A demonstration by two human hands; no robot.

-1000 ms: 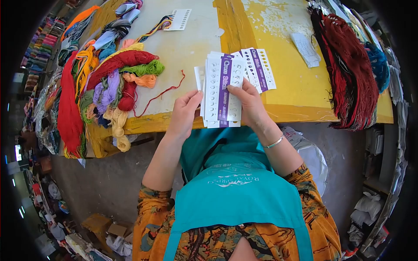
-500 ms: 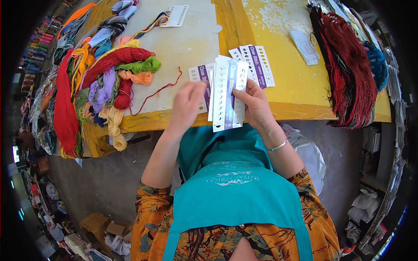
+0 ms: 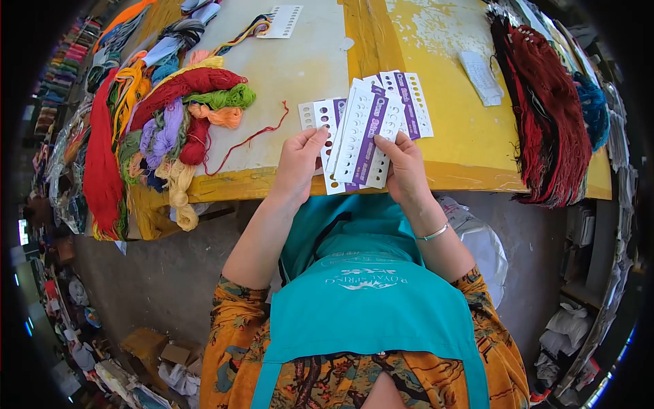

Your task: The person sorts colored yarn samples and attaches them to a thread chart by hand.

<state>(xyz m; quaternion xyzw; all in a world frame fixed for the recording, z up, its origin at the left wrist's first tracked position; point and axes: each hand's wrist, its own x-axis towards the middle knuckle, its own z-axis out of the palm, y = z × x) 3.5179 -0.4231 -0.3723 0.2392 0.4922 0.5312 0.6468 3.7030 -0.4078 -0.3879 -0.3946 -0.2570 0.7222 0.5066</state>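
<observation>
My right hand (image 3: 407,165) is closed on a stack of white punched thread cards (image 3: 354,133), each with a purple printed strip and rows of round holes. Its thumb presses on the front card. Across from it, my left hand (image 3: 301,160) pinches at the left edge of a card (image 3: 325,117) that sticks out beside the stack; the fingertips partly hide that edge. Behind the stack, more punched cards (image 3: 413,102) lie fanned on the table. A loose red thread (image 3: 252,138) curls on the tabletop to the left.
Coloured thread skeins (image 3: 184,129) are heaped on the table's (image 3: 470,176) left side. Dark red and black thread bundles (image 3: 548,116) hang over the right edge. A punched card with threads (image 3: 281,22) lies at the back, and a crumpled white paper (image 3: 481,78) at right.
My left hand has moved slightly right to the card edge. The stack in my right hand has tilted and spread, its front card now facing up more clearly.
</observation>
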